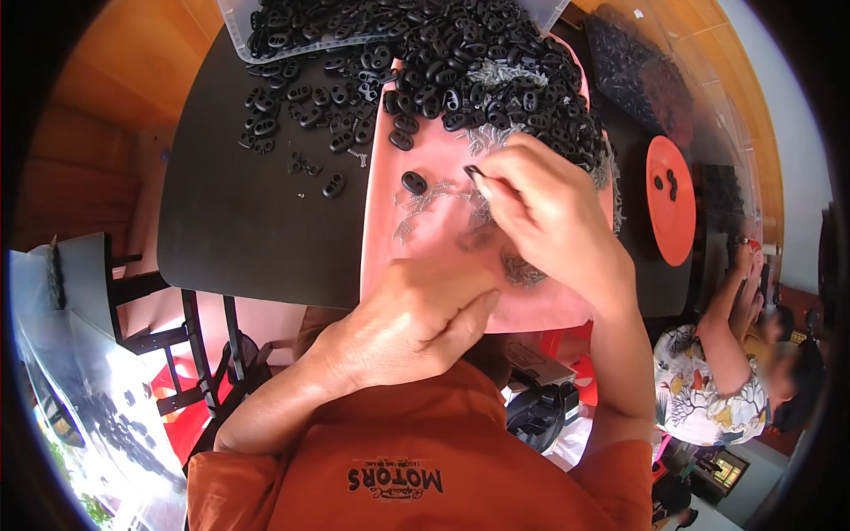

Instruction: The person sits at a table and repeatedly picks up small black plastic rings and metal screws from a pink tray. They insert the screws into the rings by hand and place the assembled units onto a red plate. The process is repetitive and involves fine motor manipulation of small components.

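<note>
Over the pink tray (416, 159), my right hand (540, 199) pinches a small black plastic piece (474, 172) between thumb and fingertips. The piece looks like part of a cord lock. My left hand (429, 310) is closed near the tray's front edge; its fingers curl under, and whatever they may hold is hidden. A single black oval cord lock (413, 183) lies on the tray, left of my right fingertips. Thin metal springs (425, 199) are scattered beside it, and a small pile of springs (524, 270) sits below my right wrist.
Black two-holed cord locks (487, 53) are heaped across the tray's far end, spilling onto the dark table (257, 221). A clear plastic bin (292, 53) of them stands at the back. On the right are an orange plate (670, 230) with several black pieces and another person (722, 380).
</note>
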### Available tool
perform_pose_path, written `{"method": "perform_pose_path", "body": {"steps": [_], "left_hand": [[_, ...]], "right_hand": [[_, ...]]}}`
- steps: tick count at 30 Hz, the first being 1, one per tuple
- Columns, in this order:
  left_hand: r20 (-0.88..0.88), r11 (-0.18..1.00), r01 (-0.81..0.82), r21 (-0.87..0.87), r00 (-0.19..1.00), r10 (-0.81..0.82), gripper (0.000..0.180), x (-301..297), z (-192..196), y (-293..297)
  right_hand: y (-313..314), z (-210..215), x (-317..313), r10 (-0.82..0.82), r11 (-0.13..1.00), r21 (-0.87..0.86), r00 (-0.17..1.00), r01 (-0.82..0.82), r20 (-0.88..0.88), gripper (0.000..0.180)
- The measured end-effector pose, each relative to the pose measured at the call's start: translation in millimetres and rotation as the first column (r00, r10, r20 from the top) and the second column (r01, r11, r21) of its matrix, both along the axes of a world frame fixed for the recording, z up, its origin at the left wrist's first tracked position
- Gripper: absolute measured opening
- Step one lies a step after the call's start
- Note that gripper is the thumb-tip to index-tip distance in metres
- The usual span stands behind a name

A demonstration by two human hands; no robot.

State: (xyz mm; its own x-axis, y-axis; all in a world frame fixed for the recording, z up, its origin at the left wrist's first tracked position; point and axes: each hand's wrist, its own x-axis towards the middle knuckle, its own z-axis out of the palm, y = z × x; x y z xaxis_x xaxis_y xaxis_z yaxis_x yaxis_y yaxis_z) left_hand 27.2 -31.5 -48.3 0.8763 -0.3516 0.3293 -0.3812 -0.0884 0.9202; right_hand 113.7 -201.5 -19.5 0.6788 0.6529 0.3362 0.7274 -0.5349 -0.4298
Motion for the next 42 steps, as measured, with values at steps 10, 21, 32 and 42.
{"method": "perform_pose_path", "body": {"steps": [10, 21, 32, 42], "left_hand": [[-0.039, 0.998, 0.002, 0.06, 0.999, 0.0, 0.011, 0, 24, 1], [0.002, 0.998, 0.015, 0.056, 1.0, -0.015, 0.013, -22, 9, 2], [-0.137, 1.0, -0.03, -0.007, 0.99, 0.029, 0.006, -12, 8, 11], [-0.136, 0.998, -0.007, -0.06, 0.991, -0.001, 0.005, -8, 1, 12]], "right_hand": [[-21, 35, -53, 0.091, 0.974, 0.225, 0.885, 0.015, -0.456, 0.011], [-14, 15, -91, 0.02, 0.996, 0.085, 0.978, -0.002, -0.209, 0.014], [-8, 1, -13, -0.062, 0.989, -0.128, 0.993, 0.074, 0.098, 0.011], [-4, -1, -6, -0.01, 0.989, -0.149, 0.996, 0.024, 0.094, 0.012]]}}
